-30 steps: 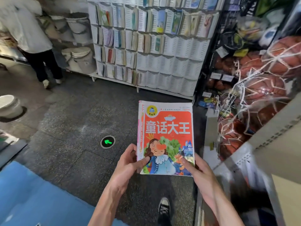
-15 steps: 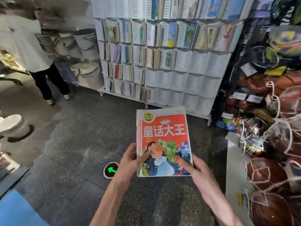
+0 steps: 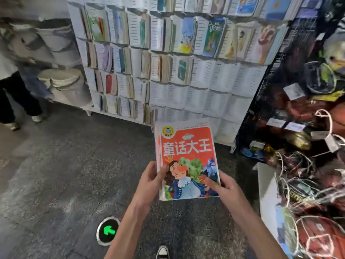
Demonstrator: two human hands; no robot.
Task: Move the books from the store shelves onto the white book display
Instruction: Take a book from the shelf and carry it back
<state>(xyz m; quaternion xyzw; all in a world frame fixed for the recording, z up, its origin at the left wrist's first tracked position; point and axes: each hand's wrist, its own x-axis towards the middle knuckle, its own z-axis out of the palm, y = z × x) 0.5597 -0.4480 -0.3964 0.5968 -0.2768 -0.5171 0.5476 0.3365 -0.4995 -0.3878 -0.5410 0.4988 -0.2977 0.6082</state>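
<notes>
shoe: we see one toe (image 3: 162,252) at the bottom edge, on the dark speckled floor (image 3: 56,174).
floor marker: round disc with a green arrow (image 3: 108,231), set in the floor just left of our left forearm.
left hand (image 3: 149,181): we grip the stack of books (image 3: 186,161) at its lower left edge, thumb curled over the cover, fingers hidden behind.
right hand (image 3: 226,189): we grip the lower right corner, thumb pressed on the cover, fingers underneath.
stack of books: held in the air between both hands, red cartoon cover up, page edges of more books showing along the left side.
right side: netted basketballs (image 3: 317,238) and tagged goods, near our right arm.
white book display (image 3: 214,86): straight ahead past the stack, well apart from it; upper and left pockets hold books, lower right pockets look bare.
far left: white buckets (image 3: 63,85) beside the display; a person's dark trouser legs (image 3: 16,98).
</notes>
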